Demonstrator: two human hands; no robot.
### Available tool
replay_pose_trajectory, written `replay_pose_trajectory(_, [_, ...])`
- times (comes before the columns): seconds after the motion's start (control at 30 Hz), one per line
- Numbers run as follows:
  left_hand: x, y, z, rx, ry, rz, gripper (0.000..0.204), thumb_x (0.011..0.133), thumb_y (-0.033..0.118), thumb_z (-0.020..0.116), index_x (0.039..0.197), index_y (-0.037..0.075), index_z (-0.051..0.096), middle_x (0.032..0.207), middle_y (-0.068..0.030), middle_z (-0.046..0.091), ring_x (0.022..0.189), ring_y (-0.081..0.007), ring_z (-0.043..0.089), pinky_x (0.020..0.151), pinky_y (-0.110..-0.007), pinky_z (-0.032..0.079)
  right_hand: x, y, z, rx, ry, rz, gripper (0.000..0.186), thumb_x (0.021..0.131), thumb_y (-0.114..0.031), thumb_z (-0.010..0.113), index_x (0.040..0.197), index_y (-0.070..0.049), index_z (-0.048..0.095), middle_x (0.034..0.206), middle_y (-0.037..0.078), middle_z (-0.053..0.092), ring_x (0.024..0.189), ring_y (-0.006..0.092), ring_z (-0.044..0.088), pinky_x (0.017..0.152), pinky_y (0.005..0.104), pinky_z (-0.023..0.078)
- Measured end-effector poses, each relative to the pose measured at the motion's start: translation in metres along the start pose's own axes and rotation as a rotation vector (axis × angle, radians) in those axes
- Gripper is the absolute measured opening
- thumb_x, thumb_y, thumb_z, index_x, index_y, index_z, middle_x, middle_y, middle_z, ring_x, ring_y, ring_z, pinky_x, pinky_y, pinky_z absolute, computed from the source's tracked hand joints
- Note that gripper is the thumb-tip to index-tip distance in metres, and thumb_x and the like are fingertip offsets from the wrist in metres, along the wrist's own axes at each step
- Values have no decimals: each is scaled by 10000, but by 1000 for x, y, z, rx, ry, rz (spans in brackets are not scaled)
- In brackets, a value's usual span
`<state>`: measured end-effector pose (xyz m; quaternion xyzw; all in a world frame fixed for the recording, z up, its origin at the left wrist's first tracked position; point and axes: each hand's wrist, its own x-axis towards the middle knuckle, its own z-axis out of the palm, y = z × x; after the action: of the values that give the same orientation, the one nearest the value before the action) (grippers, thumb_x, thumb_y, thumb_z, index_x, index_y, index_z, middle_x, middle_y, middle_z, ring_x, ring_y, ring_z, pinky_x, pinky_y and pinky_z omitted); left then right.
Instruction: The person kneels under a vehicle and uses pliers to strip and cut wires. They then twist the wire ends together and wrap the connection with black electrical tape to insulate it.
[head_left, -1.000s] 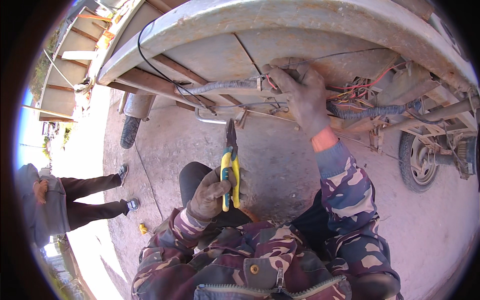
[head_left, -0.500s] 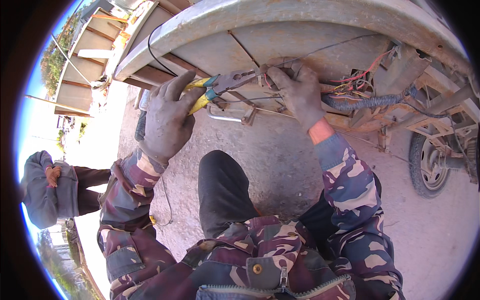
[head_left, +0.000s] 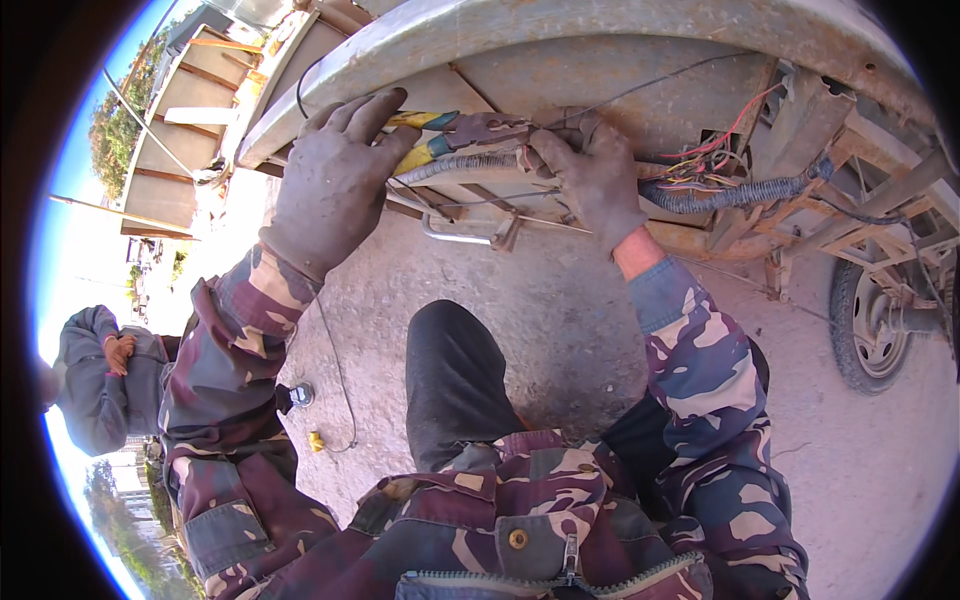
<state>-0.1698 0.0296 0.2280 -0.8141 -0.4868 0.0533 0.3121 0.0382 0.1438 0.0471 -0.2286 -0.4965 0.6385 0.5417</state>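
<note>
Gloved in grey, my left hand [head_left: 325, 195] is closed around the yellow-and-teal handles of a pair of pliers [head_left: 490, 130]. The pliers' jaws point right, toward my other hand, and their tips are partly hidden by its fingers. My right hand [head_left: 597, 185], also gloved, pinches thin wires at the end of a grey corrugated conduit [head_left: 465, 165]; its fingers cover most of the wires. That conduit runs just below the pliers, between my hands. Both hands are under the curved edge of a rusty metal vehicle frame [head_left: 640, 30].
Right of my hands, loose coloured wires [head_left: 715, 175] spread above another wrapped conduit [head_left: 740, 195]. A bent metal bar [head_left: 455, 235] hangs below the frame. A wheel [head_left: 868, 325] stands at the right. A cable with a yellow end [head_left: 317, 441] lies on the ground. Another person [head_left: 105, 370] is at far left.
My left hand has shifted slightly left and up with the pliers, its fingers less curled. The corrugated conduit now shows between my hands. My right hand stays at nearly the same place.
</note>
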Motion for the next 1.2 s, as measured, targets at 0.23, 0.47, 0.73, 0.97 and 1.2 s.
replay_pose_trajectory(0.23, [2, -2, -8, 11, -32, 13, 437, 810, 5, 666, 1233, 101, 721, 1441, -168, 636, 1281, -380, 631, 1104, -499, 488, 3, -6, -1, 4, -58, -26, 161, 1003, -40, 712, 1137, 47, 688, 943, 104, 788, 818, 130, 757, 706, 263, 591])
replay_pose_trajectory(0.47, [6, -3, -11, 27, -21, 56, 417, 834, 23, 684, 1242, 106, 716, 1452, -149, 631, 1304, -365, 616, 1070, -488, 495, 1, -12, -1, -31, -68, -20, 189, 1006, -21, 698, 1177, 60, 683, 969, 107, 794, 854, 130, 766, 724, 264, 601])
replay_pose_trajectory(0.73, [11, 0, -21, 57, -48, 72, 384, 857, 28, 683, 1230, 110, 723, 1417, -144, 647, 1256, -351, 637, 1021, -479, 513, 2, -9, -3, -92, -113, -79, 244, 1030, -27, 680, 1259, 55, 649, 1012, 93, 779, 853, 128, 738, 750, 258, 598])
replay_pose_trajectory(0.97, [15, 1, -31, -115, -231, 31, 268, 881, 101, 739, 1148, 97, 724, 1304, -168, 672, 987, -401, 697, 862, -503, 561, 1, -8, -5, -136, -82, -98, 143, 992, -35, 717, 1112, 43, 703, 920, 96, 799, 824, 102, 743, 741, 266, 594])
replay_pose_trajectory(1.2, [20, 3, -46, -774, -657, -377, 316, 1034, 285, 722, 1175, 6, 673, 893, -122, 722, 735, -263, 747, 661, -392, 602, 2, 1, -4, -111, -76, -177, 130, 991, -56, 720, 1098, 17, 723, 930, 93, 809, 807, 112, 751, 733, 282, 598])
